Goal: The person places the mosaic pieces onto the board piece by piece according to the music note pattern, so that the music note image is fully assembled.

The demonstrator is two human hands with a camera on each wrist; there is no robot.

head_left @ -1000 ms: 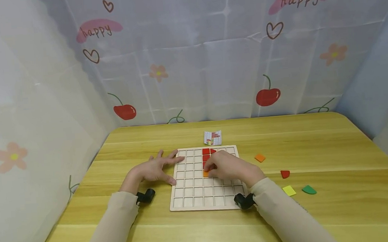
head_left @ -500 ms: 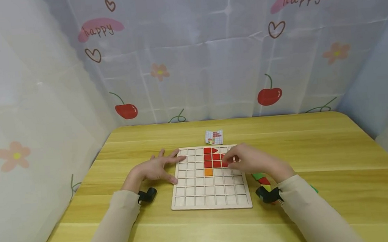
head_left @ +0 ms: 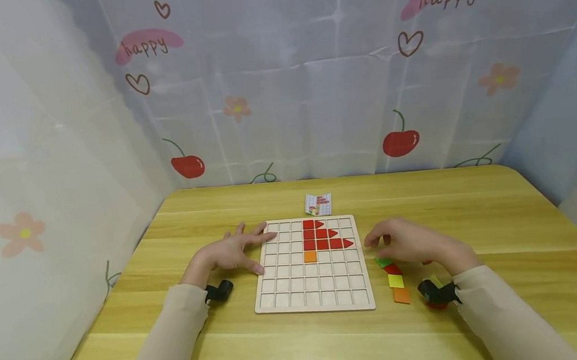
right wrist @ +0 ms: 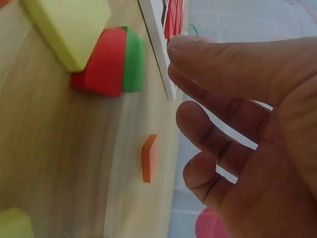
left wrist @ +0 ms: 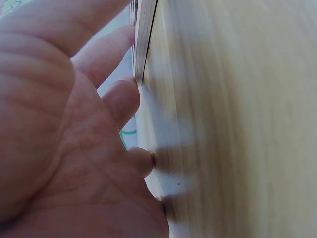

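Note:
A pale wooden grid board (head_left: 288, 300) lies on the table. Red square tiles (head_left: 322, 244) fill parts of its top three rows, each row ending in a red triangle tile (head_left: 348, 243) pointing right. One orange square tile (head_left: 310, 256) sits below them. At the board's left edge rests my left hand (head_left: 233, 252), fingers spread, thumb and index finger at the rim. My right hand (head_left: 407, 241) hovers just off the board's right edge with loosely bent fingers and nothing visible in them. Beneath it lie a green tile (head_left: 384, 262) and a red tile (head_left: 393, 269), partly overlapping.
Nearer the front are a yellow tile (head_left: 395, 281) and an orange tile (head_left: 401, 295). Another orange tile (right wrist: 149, 158) lies beyond the right hand in the right wrist view. Behind the board is a small printed pattern card (head_left: 318, 204). A patterned curtain (head_left: 283, 118) backs the table.
My right hand has moved from the orange square, across the board's right side, to off its right edge. The red triangles ending the second and third rows now show. The left hand stays put.

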